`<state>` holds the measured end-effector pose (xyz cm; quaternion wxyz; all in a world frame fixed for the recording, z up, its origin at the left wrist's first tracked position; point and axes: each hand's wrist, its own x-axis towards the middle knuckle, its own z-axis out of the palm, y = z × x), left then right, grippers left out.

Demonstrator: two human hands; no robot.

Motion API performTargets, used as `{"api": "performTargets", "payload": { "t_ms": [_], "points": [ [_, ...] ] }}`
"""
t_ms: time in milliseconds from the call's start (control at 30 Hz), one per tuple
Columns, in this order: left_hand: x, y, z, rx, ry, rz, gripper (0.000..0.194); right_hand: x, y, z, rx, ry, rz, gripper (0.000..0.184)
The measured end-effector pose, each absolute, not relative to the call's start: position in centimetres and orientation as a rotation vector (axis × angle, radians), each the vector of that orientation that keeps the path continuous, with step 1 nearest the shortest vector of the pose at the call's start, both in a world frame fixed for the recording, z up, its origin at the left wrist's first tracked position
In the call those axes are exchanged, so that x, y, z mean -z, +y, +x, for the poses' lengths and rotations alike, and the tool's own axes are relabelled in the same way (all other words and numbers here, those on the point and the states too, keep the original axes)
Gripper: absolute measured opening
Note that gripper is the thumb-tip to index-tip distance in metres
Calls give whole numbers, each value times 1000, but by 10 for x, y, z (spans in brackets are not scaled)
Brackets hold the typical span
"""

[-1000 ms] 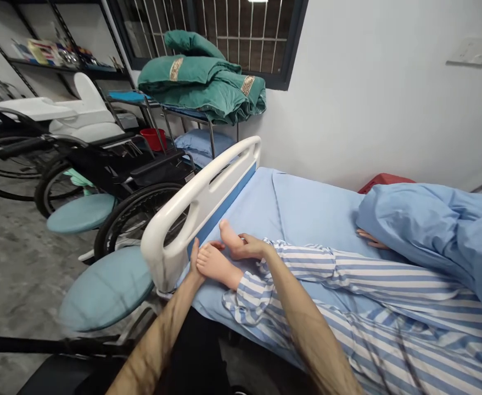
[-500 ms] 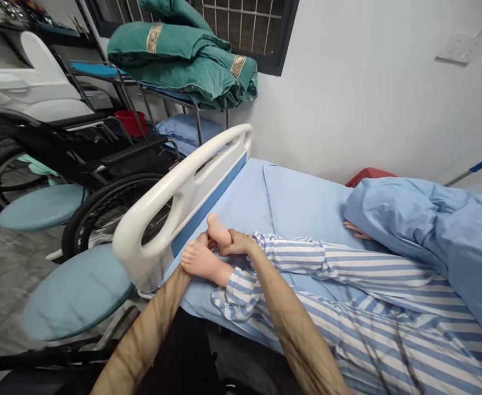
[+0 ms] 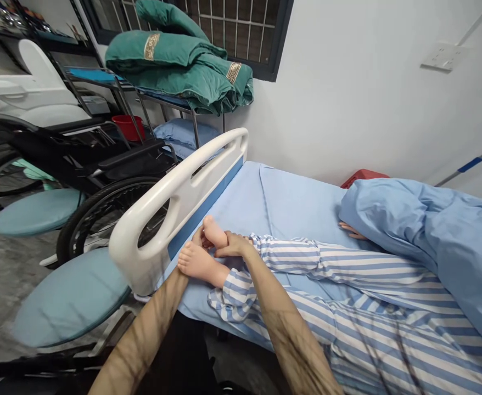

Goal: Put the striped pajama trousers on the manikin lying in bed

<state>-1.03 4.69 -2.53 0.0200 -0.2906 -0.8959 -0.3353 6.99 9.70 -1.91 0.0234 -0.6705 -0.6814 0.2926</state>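
Note:
A mannequin in blue-and-white striped pyjamas lies on a bed's blue sheet. A blue blanket covers its upper body, and its hand pokes out below. My right hand wraps the ankle of the mannequin's far foot. My left hand is mostly hidden behind the near foot. Its fingers show beside the far foot and press against it. Both of my forearms reach in from the bottom of the view.
A white bed rail runs beside the feet. Beyond it stand a black wheelchair and round teal stool seats. Green quilts lie on a metal rack by the barred window. A red object shows behind the blanket.
The whole scene has shifted left and up in the view. My left hand has slid further behind the near foot, with its fingers now against the far foot.

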Motion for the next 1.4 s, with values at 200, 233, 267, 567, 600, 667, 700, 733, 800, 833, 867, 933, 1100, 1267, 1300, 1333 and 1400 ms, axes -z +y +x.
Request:
{"api": "performTargets", "payload": {
  "t_ms": [200, 233, 267, 567, 600, 667, 700, 733, 800, 833, 867, 933, 1100, 1267, 1300, 1333, 1400],
  "points": [
    [26, 46, -9, 1026, -2779, -919, 30, 15, 96, 74, -947, -2141, -2026, 71],
    [25, 46, -9, 987, -2796, -930, 29, 15, 96, 74, -940, -2154, -2031, 70],
    [24, 46, -9, 943, -2812, -937, 29, 14, 96, 74, -930, -2169, -2033, 70],
    [28, 48, -10, 1064, -2748, -848, 41, 14, 95, 74, -884, -2187, -2047, 66],
    [28, 48, -10, 1062, -2749, -849, 40, 15, 95, 74, -889, -2187, -2042, 67],
    [29, 49, -10, 1061, -2758, -867, 37, 16, 95, 74, -903, -2182, -2033, 69],
    [29, 49, -10, 1062, -2764, -875, 37, 17, 95, 74, -911, -2179, -2027, 69],
    [29, 49, -10, 1061, -2767, -878, 37, 17, 96, 73, -918, -2176, -2019, 70],
    [28, 49, -10, 1070, -2770, -866, 38, 17, 96, 73, -922, -2176, -2010, 71],
    [27, 49, -10, 1069, -2772, -861, 38, 17, 96, 73, -918, -2177, -2013, 72],
    [26, 49, -9, 1058, -2776, -865, 37, 16, 96, 73, -911, -2180, -2018, 72],
    [23, 47, -9, 1029, -2801, -894, 31, 13, 94, 73, -897, -2193, -2024, 73],
    [17, 44, -10, 1066, -2861, -937, 23, 5, 89, 77, -909, -2247, -1975, 74],
    [17, 45, -10, 965, -2875, -940, 27, 6, 89, 76, -877, -2222, -2013, 71],
    [17, 45, -10, 977, -2869, -940, 28, 7, 89, 75, -875, -2205, -2021, 70],
    [16, 44, -9, 1007, -2862, -935, 28, 9, 90, 74, -881, -2190, -2024, 68],
    [16, 45, -9, 1082, -2843, -921, 29, 11, 91, 74, -898, -2172, -2012, 67]
  ]
}}
